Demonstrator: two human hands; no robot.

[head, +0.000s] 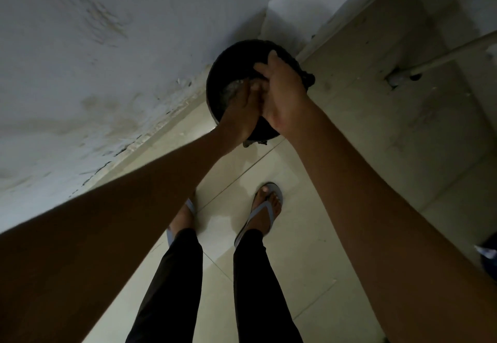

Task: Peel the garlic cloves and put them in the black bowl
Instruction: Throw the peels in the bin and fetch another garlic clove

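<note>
Both arms reach forward and down over a round black container point(231, 57) that stands on the floor in the corner where the stained white wall point(94, 60) meets the pale tiles point(349, 133). It looks more like a bucket or bin than a bowl, though the dim light makes that hard to settle.

The right hand point(282, 92) is over the container's right side, back of the hand toward the camera, fingers curled inward toward the left hand — whether they hold anything cannot be told. The left hand point(242, 111) comes in from the lower left with its fingertips meeting the right hand's fingers over the opening; its grip is hidden too. Just beside the fingertips, inside the container, lies a pale greyish patch point(234, 88), too blurred to name.

No garlic clove can be made out; if one is there, it is covered by the hands.

Below, the person's legs in dark trousers point(172, 283) stand on the tiles, feet in light flip-flops point(265, 213). A white pipe point(451, 55) runs along the floor at the upper right.
</note>
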